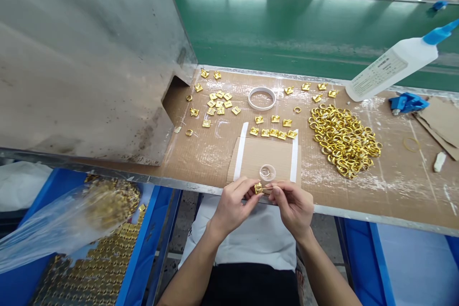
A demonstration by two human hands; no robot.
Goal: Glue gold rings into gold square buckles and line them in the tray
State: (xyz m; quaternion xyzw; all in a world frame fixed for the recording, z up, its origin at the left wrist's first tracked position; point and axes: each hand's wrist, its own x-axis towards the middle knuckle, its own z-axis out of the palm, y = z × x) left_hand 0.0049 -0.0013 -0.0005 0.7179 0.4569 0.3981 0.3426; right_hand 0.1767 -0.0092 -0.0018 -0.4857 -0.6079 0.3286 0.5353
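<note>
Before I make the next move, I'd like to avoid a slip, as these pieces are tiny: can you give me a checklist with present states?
1. Left hand grips the gold square piece: ok.
2. Right hand pinches the thin stick: ok.
3. Stick's tip touches the piece: cannot tell, too small.
4. Clear round dish is close by: ok, just beyond the hands on the cardboard pad.
5. Amount in the dish: cannot tell.
6. Gold ring pile is away from both hands: ok, off to the right.
</note>
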